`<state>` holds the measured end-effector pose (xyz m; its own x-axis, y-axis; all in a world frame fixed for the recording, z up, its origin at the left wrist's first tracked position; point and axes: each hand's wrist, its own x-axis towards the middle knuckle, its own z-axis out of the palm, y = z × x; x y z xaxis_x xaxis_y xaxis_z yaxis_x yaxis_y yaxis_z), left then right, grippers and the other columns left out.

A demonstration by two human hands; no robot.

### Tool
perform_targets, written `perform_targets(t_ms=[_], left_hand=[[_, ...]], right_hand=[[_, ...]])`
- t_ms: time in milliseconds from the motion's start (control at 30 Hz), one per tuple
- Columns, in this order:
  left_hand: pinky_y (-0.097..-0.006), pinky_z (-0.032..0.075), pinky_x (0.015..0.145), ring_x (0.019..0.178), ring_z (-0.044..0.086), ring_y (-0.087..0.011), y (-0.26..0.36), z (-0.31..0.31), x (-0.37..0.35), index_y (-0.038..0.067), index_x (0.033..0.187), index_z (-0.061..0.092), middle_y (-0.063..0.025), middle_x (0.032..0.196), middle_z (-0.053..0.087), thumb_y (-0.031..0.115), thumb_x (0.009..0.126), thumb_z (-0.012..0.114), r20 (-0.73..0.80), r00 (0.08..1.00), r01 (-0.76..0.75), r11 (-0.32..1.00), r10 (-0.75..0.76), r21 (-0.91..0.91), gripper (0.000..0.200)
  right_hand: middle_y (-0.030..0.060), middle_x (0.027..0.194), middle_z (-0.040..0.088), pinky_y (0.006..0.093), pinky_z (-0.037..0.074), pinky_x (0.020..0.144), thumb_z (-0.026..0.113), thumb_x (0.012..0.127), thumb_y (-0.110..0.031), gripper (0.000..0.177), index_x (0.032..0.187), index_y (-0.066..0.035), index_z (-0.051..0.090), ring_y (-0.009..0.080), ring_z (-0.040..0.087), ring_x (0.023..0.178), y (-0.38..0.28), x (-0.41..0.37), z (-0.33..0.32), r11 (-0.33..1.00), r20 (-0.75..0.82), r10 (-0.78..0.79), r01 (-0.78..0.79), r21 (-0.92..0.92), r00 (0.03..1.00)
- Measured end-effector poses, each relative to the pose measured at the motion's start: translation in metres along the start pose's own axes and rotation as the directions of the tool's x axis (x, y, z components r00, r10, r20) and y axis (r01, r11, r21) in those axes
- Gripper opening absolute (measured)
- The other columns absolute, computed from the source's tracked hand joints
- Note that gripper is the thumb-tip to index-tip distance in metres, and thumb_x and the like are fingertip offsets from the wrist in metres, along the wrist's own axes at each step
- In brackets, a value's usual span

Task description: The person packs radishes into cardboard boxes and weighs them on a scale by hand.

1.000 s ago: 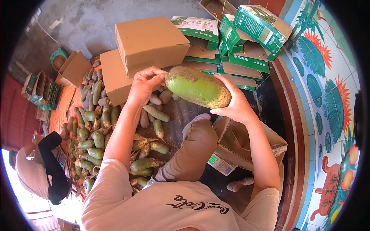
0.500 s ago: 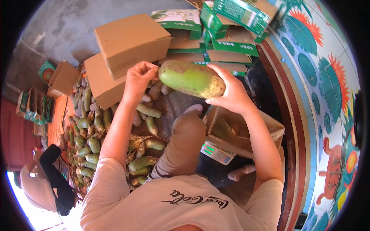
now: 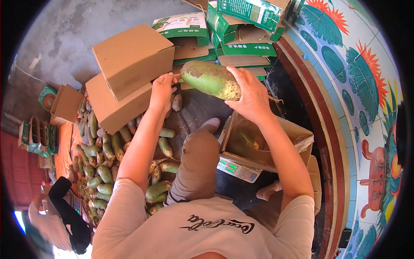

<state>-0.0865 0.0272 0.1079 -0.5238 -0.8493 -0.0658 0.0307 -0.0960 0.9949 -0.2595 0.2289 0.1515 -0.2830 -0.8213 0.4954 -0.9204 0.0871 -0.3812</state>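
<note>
A large green radish (image 3: 207,80), brown and scuffed in patches, is held up in front of me. My right hand (image 3: 252,95) wraps round its pale, yellowish end, where a thin root sticks out past the fingers. At the other end is my left hand (image 3: 163,93), its fingers pinched together close against the tip; what lies between them is too small to make out. Below my right forearm an open cardboard box (image 3: 280,157) with a radish inside rests by a digital scale (image 3: 238,170) showing green digits.
Many green radishes (image 3: 97,172) lie heaped on the left. Two closed brown boxes (image 3: 133,60) are stacked ahead, beside green-and-white printed cartons (image 3: 243,49). Another person (image 3: 60,216) works at the lower left. A painted tile wall (image 3: 345,86) curves along the right.
The radish has turned slightly, showing more of its brown side, and its thin root now shows beyond my right hand. The view has shifted a little to the right.
</note>
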Motion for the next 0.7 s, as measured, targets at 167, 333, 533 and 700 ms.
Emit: perform_targets(t_ms=[167, 333, 533, 700], left_hand=[[-0.036, 0.038, 0.084, 0.096, 0.051, -0.0143, -0.007, 0.005, 0.012, 0.008, 0.088, 0.057, -0.0067, 0.111, 0.062, 0.021, 0.09, 0.051, -0.128, 0.992, 0.013, 0.998, -0.005, 0.06, 0.015], [-0.0276, 0.039, 0.077, 0.084, 0.048, -0.0109, -0.019, -0.008, 0.024, 0.002, 0.078, 0.06, -0.0083, 0.102, 0.066, 0.018, 0.089, 0.052, -0.054, 0.972, -0.204, 0.94, 0.227, 0.273, 0.021], [-0.0363, 0.046, 0.081, 0.092, 0.06, -0.0276, -0.009, 0.037, -0.003, 0.0, 0.095, 0.062, -0.0154, 0.105, 0.064, 0.014, 0.082, 0.06, 0.308, 0.637, -0.644, 0.269, 0.707, 0.716, 0.019], [-0.0371, 0.041, 0.097, 0.11, 0.054, -0.0313, -0.005, 0.121, -0.077, 0.005, 0.111, 0.059, -0.0176, 0.115, 0.059, 0.019, 0.082, 0.062, 0.752, 0.649, -0.71, 0.445, 0.114, 0.545, 0.033]], right_hand=[[0.0146, 0.123, 0.054, 0.0341, 0.042, 0.094, 0.081, 0.056, -0.025, 0.084, 0.131, -0.01, 0.044, 0.028, 0.054, 0.111, 0.023, -0.003, 0.005, 0.904, 0.084, 0.204, -0.221, 0.367, 0.975], [0.0159, 0.118, 0.058, 0.034, 0.043, 0.093, 0.081, 0.058, -0.029, 0.083, 0.129, -0.007, 0.045, 0.0277, 0.057, 0.108, 0.05, -0.023, -0.027, 0.855, 0.146, 0.238, -0.278, 0.437, 0.96], [0.0164, 0.121, 0.056, 0.0349, 0.043, 0.093, 0.08, 0.056, -0.019, 0.081, 0.13, -0.009, 0.046, 0.0305, 0.055, 0.108, 0.05, -0.082, -0.115, 0.903, 0.287, 0.326, -0.386, 0.188, 0.901], [0.0133, 0.109, 0.058, 0.0385, 0.046, 0.086, 0.08, 0.053, -0.014, 0.079, 0.125, -0.011, 0.048, 0.0329, 0.056, 0.101, 0.054, -0.114, -0.153, 0.931, 0.384, 0.364, -0.346, -0.116, 0.849]])
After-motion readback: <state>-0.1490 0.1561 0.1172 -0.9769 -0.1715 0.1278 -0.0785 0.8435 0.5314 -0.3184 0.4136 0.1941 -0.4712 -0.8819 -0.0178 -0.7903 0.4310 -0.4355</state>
